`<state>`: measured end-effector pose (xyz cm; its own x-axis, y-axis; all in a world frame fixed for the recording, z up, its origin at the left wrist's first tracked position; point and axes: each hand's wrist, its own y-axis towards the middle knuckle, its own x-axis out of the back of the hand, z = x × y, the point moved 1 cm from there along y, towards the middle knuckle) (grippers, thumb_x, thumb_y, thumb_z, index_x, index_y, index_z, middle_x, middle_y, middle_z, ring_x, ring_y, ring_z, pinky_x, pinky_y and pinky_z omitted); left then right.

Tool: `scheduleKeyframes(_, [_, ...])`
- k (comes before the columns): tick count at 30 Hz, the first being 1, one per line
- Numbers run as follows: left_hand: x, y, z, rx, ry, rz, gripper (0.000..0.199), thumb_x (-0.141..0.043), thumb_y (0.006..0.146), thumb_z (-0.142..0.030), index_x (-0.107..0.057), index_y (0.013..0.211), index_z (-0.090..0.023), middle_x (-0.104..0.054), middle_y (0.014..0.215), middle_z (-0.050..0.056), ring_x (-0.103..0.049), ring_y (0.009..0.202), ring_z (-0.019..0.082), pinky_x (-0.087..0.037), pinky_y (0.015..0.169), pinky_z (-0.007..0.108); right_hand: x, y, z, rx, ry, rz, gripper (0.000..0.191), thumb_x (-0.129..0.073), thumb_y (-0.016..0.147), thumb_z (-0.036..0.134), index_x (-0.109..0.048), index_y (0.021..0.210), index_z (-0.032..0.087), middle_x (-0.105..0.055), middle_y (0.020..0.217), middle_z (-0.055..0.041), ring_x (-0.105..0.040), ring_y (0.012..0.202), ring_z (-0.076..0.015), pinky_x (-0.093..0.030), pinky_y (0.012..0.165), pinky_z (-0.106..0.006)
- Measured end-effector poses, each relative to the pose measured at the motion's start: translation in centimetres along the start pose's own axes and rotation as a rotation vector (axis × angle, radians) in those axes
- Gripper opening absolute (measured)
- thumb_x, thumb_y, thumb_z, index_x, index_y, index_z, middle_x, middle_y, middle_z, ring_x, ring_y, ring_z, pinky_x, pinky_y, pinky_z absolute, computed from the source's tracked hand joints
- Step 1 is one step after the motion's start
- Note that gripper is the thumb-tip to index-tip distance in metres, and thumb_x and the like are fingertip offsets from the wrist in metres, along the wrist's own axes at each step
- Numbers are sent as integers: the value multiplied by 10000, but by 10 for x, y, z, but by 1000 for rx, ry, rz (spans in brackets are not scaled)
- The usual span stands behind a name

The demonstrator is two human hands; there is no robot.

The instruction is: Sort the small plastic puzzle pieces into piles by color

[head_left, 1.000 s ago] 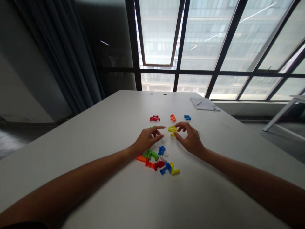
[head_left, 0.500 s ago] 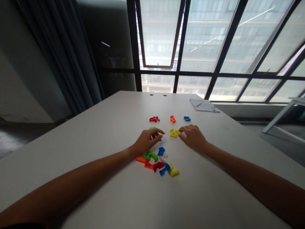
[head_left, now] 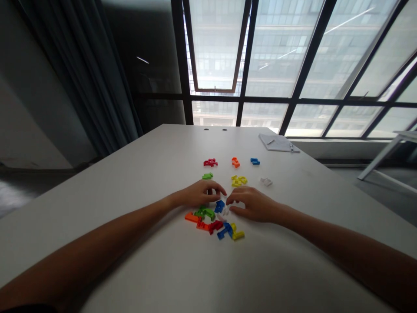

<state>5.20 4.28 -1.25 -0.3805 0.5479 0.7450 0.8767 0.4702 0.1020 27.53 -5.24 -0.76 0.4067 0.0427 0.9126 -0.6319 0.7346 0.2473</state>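
Note:
Several coloured plastic pieces lie in a loose pile: a blue piece point(head_left: 220, 206), green pieces point(head_left: 205, 212), an orange piece point(head_left: 193, 217), a red piece point(head_left: 215, 227) and a yellow piece point(head_left: 238, 233). My left hand point(head_left: 202, 192) hovers just behind the pile, fingers apart and nothing in them. At the pile's right side is my right hand point(head_left: 249, 203), its fingers apart beside small white pieces point(head_left: 224, 213). Farther back are separate groups: red point(head_left: 210, 162), orange point(head_left: 235, 162), blue point(head_left: 255, 161), green point(head_left: 207, 176), yellow point(head_left: 239, 181) and white point(head_left: 266, 181).
The pieces lie on a white table point(head_left: 130, 182). Papers with pens point(head_left: 278, 143) are at its back right. Behind the table stand large windows, with a dark curtain point(head_left: 87, 78) at the left and a white-legged stand point(head_left: 381, 158) at the right.
My right hand has moved from the yellow group toward me and left, to the pile, uncovering the white group. My left hand has shifted slightly nearer, and the green group shows more fully.

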Motion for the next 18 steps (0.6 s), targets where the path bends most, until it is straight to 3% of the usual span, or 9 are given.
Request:
scheduleKeyframes(3, [4, -1, -1, -92, 25, 123, 304, -676, 911, -364, -753, 1186, -261, -693, 1107, 64, -617, 788, 149, -485, 696, 236, -6, -1, -1, 35, 33, 15, 191, -686, 925, 244, -729, 1110, 231, -732, 1028, -60, -678, 916, -206, -505, 822, -330])
scheduleKeyframes(8, [1, -1, -1, -154, 36, 79, 232, -687, 915, -387, -790, 1073, -252, -716, 1005, 64, -621, 766, 154, -488, 685, 239, -4, -1, 0, 40, 95, 32, 221, -656, 858, 123, -725, 1041, 226, -730, 1020, -50, -676, 931, -204, -520, 858, -338])
scheduleKeyframes(10, [-1, -1, -1, -131, 1, 9, 244, -683, 919, -396, -782, 1078, -238, -727, 989, 63, -627, 784, 159, -496, 693, 242, -2, 0, 0, -35, 126, -13, 201, -617, 844, 90, -702, 983, 209, -724, 950, -42, -675, 858, -192, -531, 818, -337])
scheduleKeyframes(13, [-7, -1, -4, -68, -37, -183, 273, -654, 942, -416, -760, 1098, -218, -719, 1029, 66, -635, 781, 150, -507, 670, 234, -4, 2, -1, -253, 282, -167, 89, -643, 879, 199, -627, 967, 200, -717, 898, -41, -674, 751, -178, -554, 711, -326])
scheduleKeyframes(15, [-11, -2, -8, -69, -38, -308, 272, -639, 957, -412, -743, 1110, -212, -708, 1043, 63, -642, 778, 141, -510, 658, 227, -10, 4, -2, -342, 473, -231, 241, -710, 866, 315, -576, 1035, 207, -726, 1002, -65, -702, 779, -183, -583, 702, -336])
scheduleKeyframes(18, [-17, -4, -14, -99, -26, -427, 248, -656, 951, -396, -724, 1102, -212, -702, 1031, 48, -642, 754, 128, -512, 642, 218, -18, 6, -1, -357, 719, -313, 396, -777, 816, 378, -534, 1084, 216, -722, 1064, -78, -731, 863, -199, -615, 779, -378])
